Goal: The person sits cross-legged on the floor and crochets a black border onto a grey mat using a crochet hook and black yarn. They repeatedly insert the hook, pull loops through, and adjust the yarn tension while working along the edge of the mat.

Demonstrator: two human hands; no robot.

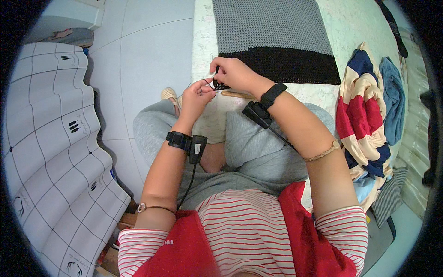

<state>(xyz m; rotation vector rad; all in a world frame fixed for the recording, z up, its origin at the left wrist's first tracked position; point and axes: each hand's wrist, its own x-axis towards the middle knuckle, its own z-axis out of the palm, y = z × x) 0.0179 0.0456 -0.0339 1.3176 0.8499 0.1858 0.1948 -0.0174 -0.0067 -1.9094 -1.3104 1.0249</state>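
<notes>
A crocheted piece, grey mesh (272, 21) with a black band (290, 67) along its near edge, lies on the bed ahead of me. At its near left corner my left hand (198, 94) is closed, with a strand of black yarn (208, 84) at its fingers. My right hand (235, 75) sits above that corner, its fingers curled and closed; what they pinch is too small to make out. A crochet hook with a wooden handle (237, 94) lies below the right hand, its metal end reaching the left fingertips.
The bed has a pale floral cover (207, 124). To the right are a bunched red, cream and navy cloth (362, 111), blue folded fabric (393, 101) and a striped cushion (390, 196). A white grid-patterned sheet (50, 124) hangs at left; a slipper (169, 94) is on the floor.
</notes>
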